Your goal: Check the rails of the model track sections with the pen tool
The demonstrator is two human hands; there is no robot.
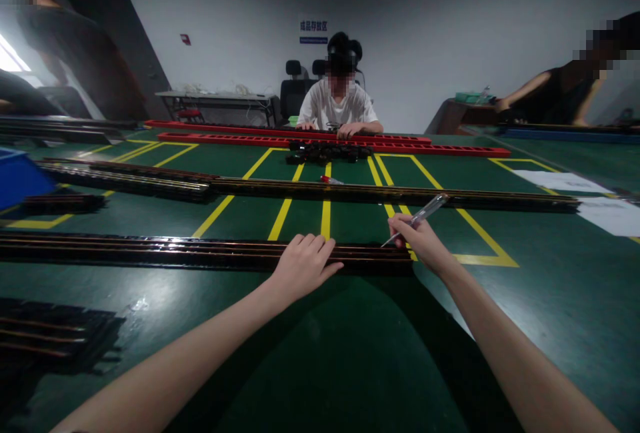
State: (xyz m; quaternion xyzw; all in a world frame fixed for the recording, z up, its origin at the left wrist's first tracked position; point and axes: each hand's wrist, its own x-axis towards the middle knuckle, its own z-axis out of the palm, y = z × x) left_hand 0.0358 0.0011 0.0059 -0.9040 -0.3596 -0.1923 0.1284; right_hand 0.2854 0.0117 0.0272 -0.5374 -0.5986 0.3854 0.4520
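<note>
A long black rail [220,253] with copper-coloured strips along its top lies across the green table in front of me. Over it rests my left hand [306,263], fingers curled over the far side and thumb toward the near edge. My right hand [417,240] grips a screwdriver [427,210] with a clear handle, tilted so its thin shaft points down and left. The tip is close to the rail's right end; whether it touches I cannot tell.
Another long rail [350,190] lies behind, near a red-tipped object [330,180]. Black rail pieces [55,333] sit at the near left, with a blue bin [23,176] beyond. White papers [613,215] lie right. Across the table, a person [340,103] works at red racks [215,140].
</note>
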